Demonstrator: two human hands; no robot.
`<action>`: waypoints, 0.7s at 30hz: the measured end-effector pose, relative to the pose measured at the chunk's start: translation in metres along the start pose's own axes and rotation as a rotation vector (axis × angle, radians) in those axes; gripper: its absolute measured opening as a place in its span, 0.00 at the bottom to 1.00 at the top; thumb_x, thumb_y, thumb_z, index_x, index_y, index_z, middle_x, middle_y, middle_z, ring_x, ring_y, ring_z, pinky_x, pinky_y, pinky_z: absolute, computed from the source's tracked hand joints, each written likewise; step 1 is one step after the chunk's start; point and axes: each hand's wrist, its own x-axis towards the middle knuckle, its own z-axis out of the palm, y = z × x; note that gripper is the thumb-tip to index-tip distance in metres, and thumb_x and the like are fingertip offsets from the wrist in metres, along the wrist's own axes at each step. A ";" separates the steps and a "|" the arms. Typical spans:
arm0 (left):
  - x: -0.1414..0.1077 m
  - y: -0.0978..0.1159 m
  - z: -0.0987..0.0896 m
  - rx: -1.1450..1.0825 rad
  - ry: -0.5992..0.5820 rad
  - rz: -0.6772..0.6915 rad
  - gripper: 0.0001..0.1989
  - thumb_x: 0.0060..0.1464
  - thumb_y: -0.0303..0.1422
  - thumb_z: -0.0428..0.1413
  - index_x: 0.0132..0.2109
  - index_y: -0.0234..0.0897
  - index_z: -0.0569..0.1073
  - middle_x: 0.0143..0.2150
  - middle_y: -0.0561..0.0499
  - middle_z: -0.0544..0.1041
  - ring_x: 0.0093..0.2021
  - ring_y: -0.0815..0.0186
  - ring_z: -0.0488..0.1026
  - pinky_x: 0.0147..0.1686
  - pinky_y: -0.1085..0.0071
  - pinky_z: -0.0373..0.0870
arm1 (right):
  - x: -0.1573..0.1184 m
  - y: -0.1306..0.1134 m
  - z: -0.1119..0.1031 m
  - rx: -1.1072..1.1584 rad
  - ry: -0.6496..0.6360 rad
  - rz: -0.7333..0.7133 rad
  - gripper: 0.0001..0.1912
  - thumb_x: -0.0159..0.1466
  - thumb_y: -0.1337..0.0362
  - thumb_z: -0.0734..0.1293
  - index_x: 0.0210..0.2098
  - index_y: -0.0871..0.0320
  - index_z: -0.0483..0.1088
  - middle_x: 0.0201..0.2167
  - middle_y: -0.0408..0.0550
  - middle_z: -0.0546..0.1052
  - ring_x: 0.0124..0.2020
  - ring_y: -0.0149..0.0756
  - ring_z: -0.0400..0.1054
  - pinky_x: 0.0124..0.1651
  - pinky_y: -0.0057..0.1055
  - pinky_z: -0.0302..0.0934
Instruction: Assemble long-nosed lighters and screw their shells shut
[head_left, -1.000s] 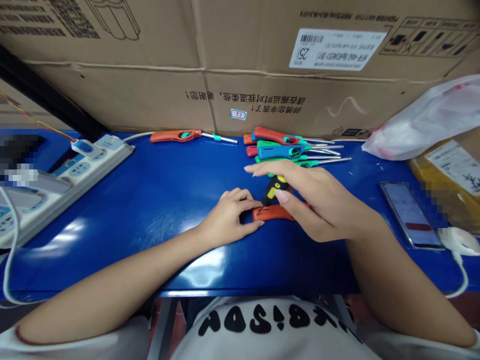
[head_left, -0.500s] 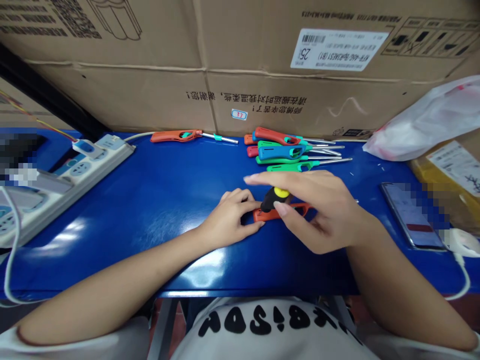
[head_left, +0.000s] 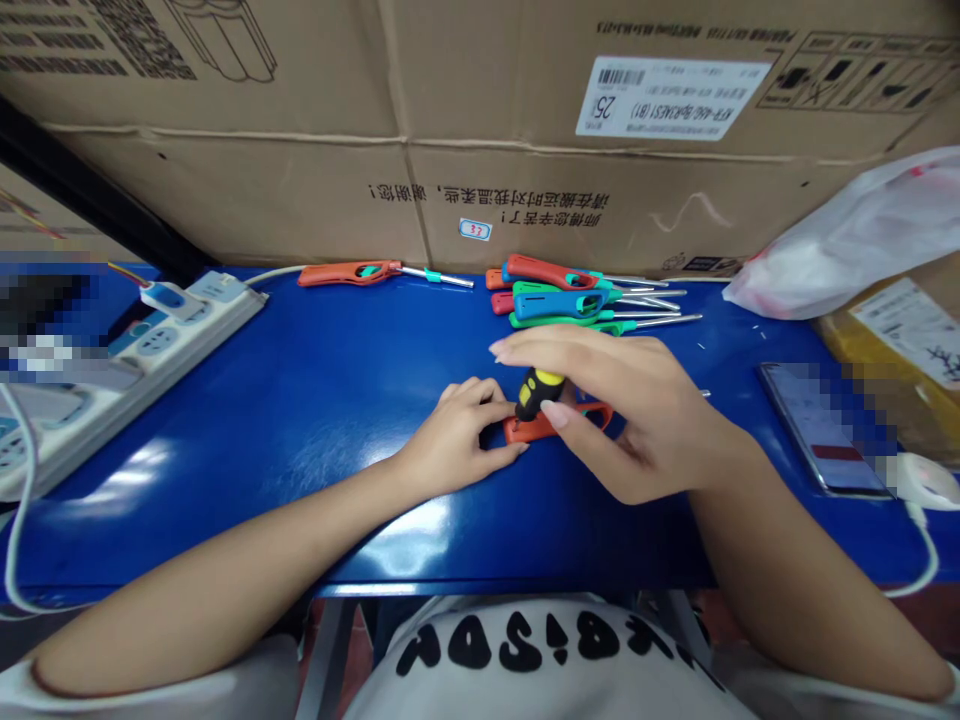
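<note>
At nine o'clock on a blue table, a power strip is seen; at eleven, a lone orange lighter is laid. Near the centre, a second orange lighter is pinched between the left hand's thumb and index finger, at that hand's three o'clock. Over its handle, a black-and-yellow screwdriver is gripped by the right hand's thumb and fingers.
</note>
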 end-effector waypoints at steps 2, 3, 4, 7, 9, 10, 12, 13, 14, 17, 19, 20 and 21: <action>0.000 0.000 0.000 0.008 0.009 0.002 0.10 0.59 0.38 0.62 0.46 0.39 0.80 0.47 0.45 0.77 0.51 0.53 0.72 0.54 0.53 0.66 | -0.001 0.001 0.000 0.053 0.000 0.027 0.19 0.70 0.67 0.61 0.60 0.54 0.66 0.51 0.47 0.80 0.51 0.36 0.75 0.50 0.31 0.69; 0.000 0.000 0.000 0.009 0.012 0.004 0.10 0.60 0.38 0.62 0.45 0.39 0.80 0.47 0.45 0.77 0.51 0.53 0.72 0.54 0.53 0.66 | -0.001 0.002 0.001 0.063 0.008 0.032 0.19 0.70 0.67 0.62 0.60 0.52 0.67 0.50 0.45 0.80 0.50 0.35 0.75 0.50 0.31 0.69; 0.000 0.000 0.000 0.008 0.014 0.007 0.10 0.59 0.38 0.62 0.45 0.39 0.80 0.47 0.46 0.77 0.51 0.53 0.72 0.54 0.53 0.66 | -0.001 0.003 0.001 0.068 0.013 0.035 0.19 0.70 0.67 0.63 0.59 0.51 0.67 0.49 0.44 0.80 0.49 0.34 0.75 0.50 0.31 0.68; 0.000 -0.001 0.001 -0.003 0.013 0.014 0.10 0.59 0.37 0.62 0.46 0.40 0.79 0.46 0.47 0.77 0.50 0.55 0.72 0.53 0.55 0.66 | 0.000 0.005 0.003 0.076 0.008 0.034 0.14 0.71 0.65 0.65 0.55 0.50 0.70 0.46 0.43 0.79 0.45 0.33 0.75 0.46 0.30 0.67; 0.000 -0.002 0.002 -0.008 0.001 0.019 0.09 0.59 0.37 0.62 0.47 0.41 0.79 0.46 0.47 0.77 0.49 0.56 0.72 0.52 0.56 0.67 | 0.002 0.004 0.003 0.047 -0.003 0.026 0.10 0.71 0.62 0.66 0.52 0.51 0.72 0.40 0.43 0.78 0.39 0.32 0.73 0.40 0.28 0.65; 0.000 -0.002 0.002 -0.006 -0.005 0.025 0.09 0.60 0.37 0.62 0.47 0.42 0.79 0.46 0.47 0.77 0.49 0.56 0.72 0.52 0.56 0.67 | 0.002 0.004 0.003 0.013 -0.010 0.022 0.09 0.71 0.60 0.66 0.50 0.52 0.72 0.37 0.43 0.78 0.36 0.32 0.72 0.37 0.28 0.63; 0.000 -0.003 0.003 0.006 0.002 0.043 0.09 0.60 0.37 0.61 0.46 0.42 0.79 0.46 0.47 0.77 0.50 0.56 0.72 0.52 0.56 0.67 | 0.003 0.003 0.003 -0.081 -0.034 0.029 0.10 0.72 0.57 0.66 0.50 0.53 0.73 0.33 0.42 0.76 0.32 0.31 0.70 0.33 0.29 0.60; 0.000 -0.003 0.003 0.012 0.013 0.050 0.08 0.60 0.37 0.61 0.46 0.41 0.79 0.47 0.47 0.77 0.50 0.56 0.72 0.52 0.55 0.67 | 0.003 0.003 0.002 -0.123 -0.046 0.035 0.11 0.72 0.56 0.65 0.50 0.53 0.73 0.32 0.42 0.76 0.31 0.31 0.70 0.32 0.29 0.58; -0.001 -0.003 0.004 0.016 0.024 0.054 0.09 0.60 0.37 0.61 0.45 0.41 0.79 0.47 0.47 0.77 0.50 0.55 0.72 0.52 0.55 0.67 | 0.003 0.003 0.002 -0.150 -0.050 0.035 0.12 0.72 0.56 0.64 0.50 0.53 0.73 0.33 0.42 0.76 0.31 0.32 0.70 0.32 0.29 0.58; 0.000 -0.002 0.003 0.000 0.031 0.039 0.10 0.60 0.37 0.62 0.46 0.40 0.79 0.47 0.46 0.77 0.49 0.55 0.73 0.51 0.55 0.68 | 0.002 0.002 0.001 -0.099 -0.026 0.000 0.12 0.72 0.58 0.64 0.52 0.54 0.71 0.43 0.48 0.78 0.39 0.35 0.73 0.37 0.30 0.63; 0.000 -0.002 0.003 -0.016 0.023 0.029 0.10 0.60 0.37 0.62 0.46 0.40 0.79 0.48 0.46 0.77 0.50 0.55 0.73 0.51 0.56 0.68 | 0.002 0.002 0.001 0.015 -0.023 -0.023 0.14 0.72 0.62 0.63 0.55 0.55 0.69 0.53 0.51 0.76 0.49 0.38 0.73 0.45 0.31 0.67; 0.000 -0.002 0.003 -0.019 0.022 0.024 0.09 0.59 0.37 0.62 0.46 0.40 0.79 0.48 0.46 0.77 0.50 0.55 0.73 0.51 0.56 0.69 | 0.001 0.002 0.001 0.074 -0.031 -0.024 0.15 0.72 0.65 0.62 0.57 0.55 0.68 0.55 0.51 0.76 0.52 0.38 0.73 0.48 0.31 0.67; 0.000 -0.002 0.003 -0.018 0.022 0.020 0.09 0.59 0.37 0.62 0.45 0.39 0.78 0.48 0.46 0.77 0.50 0.54 0.73 0.50 0.56 0.69 | 0.001 0.002 0.002 0.123 -0.036 -0.024 0.16 0.71 0.66 0.62 0.57 0.54 0.68 0.54 0.50 0.76 0.53 0.37 0.73 0.50 0.31 0.67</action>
